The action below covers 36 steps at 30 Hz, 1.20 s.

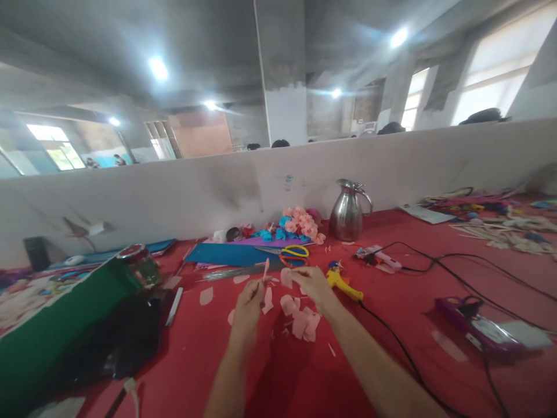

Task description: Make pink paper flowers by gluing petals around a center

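My left hand (pixel 249 305) is closed around a slim pink rolled piece (pixel 266 268) that stands upright from the fingers; it looks like crepe paper. Between the thumb and fingers of my right hand (pixel 317 285) is a pink paper petal (pixel 286 277), a short way to the right of the rolled piece and apart from it. Under and between both hands, loose pink petals (pixel 305 324) and scraps are scattered on the red table (pixel 195 366). Just right of my right hand lies a yellow glue gun (pixel 347 285). Scissors (pixel 296 253) with yellow and red handles lie beyond the hands.
A bunch of pink paper flowers (pixel 302 223) and a steel jug (pixel 347 213) stand near the white partition (pixel 195 191). To the right are a pink glue gun (pixel 385 258), trailing cables and a purple power strip (pixel 476 328). A green box (pixel 65 305) and glass jar (pixel 143 266) are left.
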Each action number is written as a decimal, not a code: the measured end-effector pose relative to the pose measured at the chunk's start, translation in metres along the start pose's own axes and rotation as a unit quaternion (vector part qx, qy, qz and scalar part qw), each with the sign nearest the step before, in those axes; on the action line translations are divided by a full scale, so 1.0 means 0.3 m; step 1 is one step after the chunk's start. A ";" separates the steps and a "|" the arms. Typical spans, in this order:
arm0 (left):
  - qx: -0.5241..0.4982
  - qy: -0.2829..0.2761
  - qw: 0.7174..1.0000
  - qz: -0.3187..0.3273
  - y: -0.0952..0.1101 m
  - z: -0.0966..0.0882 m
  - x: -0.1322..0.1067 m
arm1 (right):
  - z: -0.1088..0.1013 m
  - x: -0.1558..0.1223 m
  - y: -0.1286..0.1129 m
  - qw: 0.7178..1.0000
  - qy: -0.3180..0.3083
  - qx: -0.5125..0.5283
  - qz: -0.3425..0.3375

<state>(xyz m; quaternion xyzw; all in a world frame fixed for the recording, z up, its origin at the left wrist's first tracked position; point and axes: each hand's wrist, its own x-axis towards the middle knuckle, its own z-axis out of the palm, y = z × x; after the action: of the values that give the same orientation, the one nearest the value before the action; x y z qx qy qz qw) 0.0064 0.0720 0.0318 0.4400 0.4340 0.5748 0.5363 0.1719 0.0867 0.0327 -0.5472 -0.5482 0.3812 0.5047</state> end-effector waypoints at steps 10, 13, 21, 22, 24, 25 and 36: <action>-0.107 -0.005 0.991 -0.076 -0.070 0.038 -0.054 | 0.002 -0.039 0.018 0.923 0.025 0.348 0.164; -0.106 -0.009 0.991 -0.082 -0.071 0.040 -0.060 | 0.015 -0.045 0.021 0.914 0.019 0.366 0.175; -0.099 -0.023 0.992 -0.081 -0.074 0.049 -0.060 | 0.021 -0.043 0.038 0.918 0.001 0.365 0.153; -0.098 -0.029 0.991 -0.084 -0.076 0.048 -0.060 | 0.022 -0.043 0.039 0.918 -0.001 0.365 0.155; -0.100 -0.041 0.990 -0.087 -0.080 0.046 -0.061 | 0.026 -0.044 0.038 0.918 -0.008 0.363 0.156; -0.100 -0.047 0.990 -0.089 -0.081 0.045 -0.060 | 0.027 -0.045 0.037 0.919 -0.010 0.362 0.156; -0.110 -0.040 0.986 -0.123 -0.075 0.046 -0.056 | 0.024 -0.052 0.022 0.916 -0.009 0.359 0.178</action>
<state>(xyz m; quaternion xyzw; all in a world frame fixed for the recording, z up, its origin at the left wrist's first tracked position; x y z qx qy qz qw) 0.0256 0.0567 0.0125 0.3447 0.3973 0.5303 0.6650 0.1645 0.0730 0.0228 -0.4142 -0.2723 0.6410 0.5860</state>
